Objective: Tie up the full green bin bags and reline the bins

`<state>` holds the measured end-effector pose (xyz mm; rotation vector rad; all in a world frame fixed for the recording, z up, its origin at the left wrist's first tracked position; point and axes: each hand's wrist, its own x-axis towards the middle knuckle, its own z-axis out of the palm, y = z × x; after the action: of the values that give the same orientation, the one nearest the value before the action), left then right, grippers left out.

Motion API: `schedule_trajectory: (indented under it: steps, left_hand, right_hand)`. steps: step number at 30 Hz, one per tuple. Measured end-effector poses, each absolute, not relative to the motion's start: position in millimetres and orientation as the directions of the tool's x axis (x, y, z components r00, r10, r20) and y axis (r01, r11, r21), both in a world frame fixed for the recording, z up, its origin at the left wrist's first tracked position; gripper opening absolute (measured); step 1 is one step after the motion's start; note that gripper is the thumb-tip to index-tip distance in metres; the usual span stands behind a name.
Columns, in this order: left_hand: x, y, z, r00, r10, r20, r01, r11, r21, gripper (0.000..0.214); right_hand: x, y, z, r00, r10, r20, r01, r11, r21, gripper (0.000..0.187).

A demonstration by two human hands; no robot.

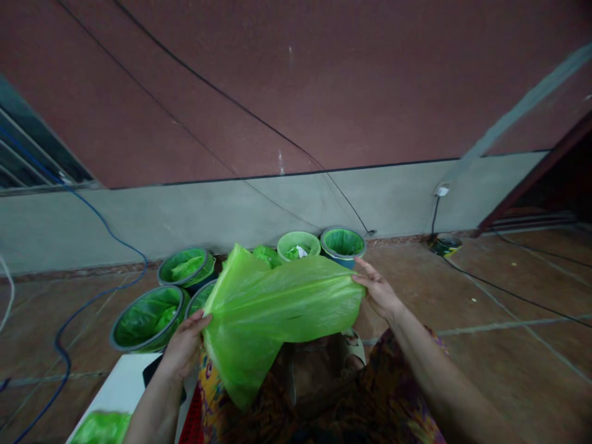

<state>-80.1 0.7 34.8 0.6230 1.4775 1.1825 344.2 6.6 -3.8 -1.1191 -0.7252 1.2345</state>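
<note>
A thin green plastic bag (277,302) is stretched out flat above my lap, between both hands. My left hand (187,336) pinches its left edge between thumb and fingers. At the right end, my right hand (375,288) grips the bag's narrow side. The bag sags to a point below my left hand and covers part of the bins behind it. Lower left, beside my left forearm, a green plastic piece (102,427) lies on a white surface (121,381).
Bag-lined bins stand along the wall: a front-left bin (121,345), a back-left bin (161,271), a pale green bin (300,234) and a blue bin (343,262). A blue hose (62,354) runs over the floor at left. A black cable (513,293) crosses the tiles at right.
</note>
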Motion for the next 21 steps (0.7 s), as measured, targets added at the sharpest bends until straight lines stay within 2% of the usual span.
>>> schedule_trajectory:
  steps: [2,6,9,12,14,17,19,21]
  left_hand:
    - [-75.0,1.0,37.8,-0.253,0.894,-0.369,-0.228,0.315,0.921,0.035]
    - [-65.0,1.8,50.1,-0.197,0.938,-0.284,-0.280,0.224,0.934,0.062]
    - [-64.4,2.5,58.7,-0.166,0.944,-0.285,-0.319,0.222,0.921,0.059]
    - [-67.7,3.9,61.8,-0.105,0.961,-0.256,-0.311,0.213,0.926,0.056]
    - [-67.7,6.2,62.0,-0.047,0.975,-0.217,-0.225,0.202,0.953,0.063]
    - [-62.4,13.4,62.1,-0.066,0.993,-0.096,0.023,0.098,0.995,0.068]
    - [-57.6,19.9,62.1,-0.093,0.993,0.067,0.239,-0.043,0.970,0.061]
    - [-54.8,26.8,61.1,-0.068,0.970,0.232,0.444,-0.178,0.878,0.049]
  right_hand:
    - [349.6,4.6,5.8,0.216,0.972,-0.087,-0.302,-0.018,-0.953,0.073]
    - [359.7,-5.4,24.8,0.203,0.978,-0.052,-0.245,0.000,-0.970,0.041]
    - [369.6,-14.3,41.4,0.092,0.995,-0.048,-0.187,-0.030,-0.982,0.044]
    - [379.5,-20.7,54.9,0.037,0.999,-0.012,-0.021,-0.012,-1.000,0.056]
    - [385.6,-21.8,56.5,0.059,0.997,0.041,0.126,0.033,-0.991,0.059]
    - [394.0,-18.8,47.5,0.102,0.983,0.154,0.412,0.099,-0.906,0.053]
    - [398.2,-16.3,39.2,0.107,0.964,0.244,0.638,0.121,-0.761,0.045]
    - [400.7,-15.7,33.7,0.067,0.943,0.326,0.806,0.141,-0.575,0.037]
